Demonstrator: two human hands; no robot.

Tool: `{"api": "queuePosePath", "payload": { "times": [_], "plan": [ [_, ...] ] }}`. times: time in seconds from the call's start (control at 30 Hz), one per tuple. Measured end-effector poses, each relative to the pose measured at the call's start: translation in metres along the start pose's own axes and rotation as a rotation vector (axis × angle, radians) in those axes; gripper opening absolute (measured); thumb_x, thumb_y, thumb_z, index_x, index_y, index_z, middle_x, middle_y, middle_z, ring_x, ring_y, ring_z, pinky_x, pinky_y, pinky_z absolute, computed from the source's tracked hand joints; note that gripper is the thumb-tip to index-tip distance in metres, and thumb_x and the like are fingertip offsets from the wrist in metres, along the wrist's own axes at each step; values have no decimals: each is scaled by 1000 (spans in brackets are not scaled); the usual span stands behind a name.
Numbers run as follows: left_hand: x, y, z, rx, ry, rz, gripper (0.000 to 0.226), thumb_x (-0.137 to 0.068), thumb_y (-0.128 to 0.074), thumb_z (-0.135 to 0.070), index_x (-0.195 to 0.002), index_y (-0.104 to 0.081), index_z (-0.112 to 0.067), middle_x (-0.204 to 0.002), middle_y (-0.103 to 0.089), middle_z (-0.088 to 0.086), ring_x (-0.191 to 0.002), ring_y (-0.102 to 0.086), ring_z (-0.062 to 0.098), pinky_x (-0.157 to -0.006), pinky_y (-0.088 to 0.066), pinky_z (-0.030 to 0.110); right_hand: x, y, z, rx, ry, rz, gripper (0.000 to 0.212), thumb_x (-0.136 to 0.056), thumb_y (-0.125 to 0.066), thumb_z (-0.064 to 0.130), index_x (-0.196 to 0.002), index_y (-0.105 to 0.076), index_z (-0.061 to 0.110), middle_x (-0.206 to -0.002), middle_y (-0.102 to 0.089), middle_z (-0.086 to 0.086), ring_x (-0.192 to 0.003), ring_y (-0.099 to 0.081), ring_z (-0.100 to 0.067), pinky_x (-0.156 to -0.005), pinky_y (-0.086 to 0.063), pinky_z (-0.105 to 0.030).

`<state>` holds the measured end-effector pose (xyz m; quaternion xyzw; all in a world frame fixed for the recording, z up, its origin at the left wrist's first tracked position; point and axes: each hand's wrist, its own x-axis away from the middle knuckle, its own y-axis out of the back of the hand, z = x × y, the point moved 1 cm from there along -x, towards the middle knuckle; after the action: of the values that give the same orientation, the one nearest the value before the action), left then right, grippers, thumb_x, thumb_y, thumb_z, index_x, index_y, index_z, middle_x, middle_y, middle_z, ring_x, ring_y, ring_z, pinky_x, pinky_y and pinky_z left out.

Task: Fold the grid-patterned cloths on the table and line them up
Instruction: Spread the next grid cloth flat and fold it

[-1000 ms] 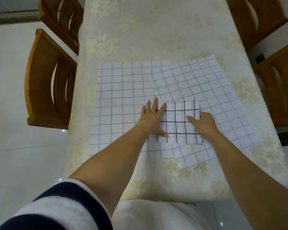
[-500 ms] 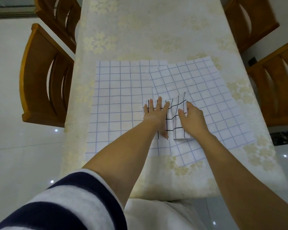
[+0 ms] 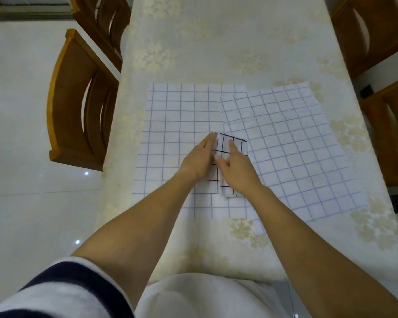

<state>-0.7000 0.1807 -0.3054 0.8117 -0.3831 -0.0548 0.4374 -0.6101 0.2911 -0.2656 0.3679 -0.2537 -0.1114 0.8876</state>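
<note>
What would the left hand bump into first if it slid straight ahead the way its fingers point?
Probably the overlapping edge of the right pale-grid cloth, just beyond the fingertips of the left hand. After that only flat cloth and table show, though depth is hard to judge from this view.

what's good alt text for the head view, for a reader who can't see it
A person's left hand and right hand press flat on a small folded black-grid cloth. It lies on two larger blue-grid cloths spread on a table between wooden chairs.
</note>
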Motion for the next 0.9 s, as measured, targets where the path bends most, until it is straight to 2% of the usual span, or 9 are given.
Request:
{"api": "queuePosePath", "payload": {
  "times": [0.1,0.17,0.3,0.37,0.43,0.6,0.73,0.83,0.9],
  "plan": [
    [-1,3,5,105,36,-75,68,-101,-47,-4,-161,-18,-17,-166,-24,7,-149,-31,23,-121,-31,39,4,0,-11,-131,51,-53,56,-104,-42,40,-153,-34,14,-112,-59,2,-110,-57,-17,-98,-45,-33],
    [-2,2,1,70,-1,-134,61,-103,-44,-2,-159,-23,-15,-164,-28,8,-147,-34,25,-119,-32,37,6,3,-30,-36,71,-171,45,-105,-42,27,-147,-45,10,-127,-57,-6,-117,-55,-22,-103,-44,-35],
    [-10,-8,-10,-132,-227,-294,41,-97,-59,-4,-138,-57,-6,-138,-58,13,-123,-57,33,-107,-46,42,7,-3,-64,227,117,-134,43,-102,-49,16,-144,-49,5,-145,-50,-13,-132,-45,-32,-112,-37,-44],
    [-21,-21,-11,-270,-359,-250,40,-84,-71,3,-123,-67,-7,-122,-67,11,-108,-63,32,-97,-49,42,5,-5,-69,253,122,-128,43,-100,-52,16,-142,-52,4,-146,-49,-12,-133,-43,-32,-113,-36,-45],
    [-30,-26,-16,-365,-386,-132,38,-88,-69,-2,-125,-66,-8,-124,-65,10,-108,-61,32,-96,-47,40,2,-5,-71,201,96,-150,41,-100,-53,17,-139,-54,4,-144,-50,-11,-132,-43,-31,-112,-37,-43],
    [-56,-14,-40,-483,-224,24,36,-103,-50,-18,-138,-52,-14,-133,-54,9,-118,-52,30,-96,-42,40,-3,2,-70,-95,-127,-313,48,-96,-63,22,-139,-48,6,-132,-49,-13,-114,-54,-25,-93,-49,-35],
    [-71,-6,-54,-545,-326,81,54,-98,-61,-16,-148,-42,-24,-143,-45,8,-122,-50,29,-97,-43,41,-20,12,-69,-141,-308,-165,34,-92,-68,31,-113,-58,7,-100,-63,-7,-94,-59,-23,-81,-50,-34],
    [-74,-4,-61,-581,-491,172,44,-98,-64,-28,-141,-54,-33,-157,-36,1,-139,-37,27,-112,-33,41,-29,24,-67,-117,-267,-99,26,-95,-63,29,-78,-56,11,-72,-57,-5,-74,-55,-23,-65,-46,-35],
    [-75,1,-60,-519,-505,161,29,-99,-60,-33,-128,-64,-29,-150,-46,1,-138,-40,27,-113,-28,39,-31,34,-68,-153,-215,-69,24,-96,-63,30,-79,-55,14,-68,-54,1,-67,-52,-19,-56,-40,-28]
  ]
}}
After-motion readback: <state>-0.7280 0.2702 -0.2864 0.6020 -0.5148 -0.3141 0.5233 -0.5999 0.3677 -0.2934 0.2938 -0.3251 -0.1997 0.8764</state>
